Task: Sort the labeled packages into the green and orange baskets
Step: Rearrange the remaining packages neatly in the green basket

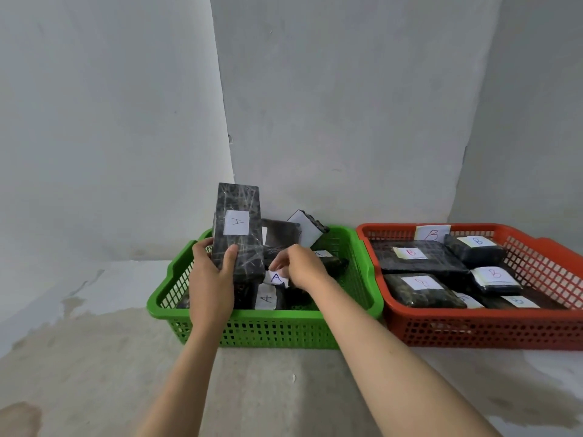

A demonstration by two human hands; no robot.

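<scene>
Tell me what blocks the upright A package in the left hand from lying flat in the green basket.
Other A-labeled packages crowd the green basket beneath the upright A package held by the left hand. The right hand is among them too.

Both my bare forearms reach forward from below, roughly parallel. My left hand [212, 272] is upright, thumb in front and fingers wrapped behind, closed in a firm grip. My right hand [301, 267] is palm-down and bent at the wrist, its fingertips [277, 264] pinched together pointing left.
</scene>
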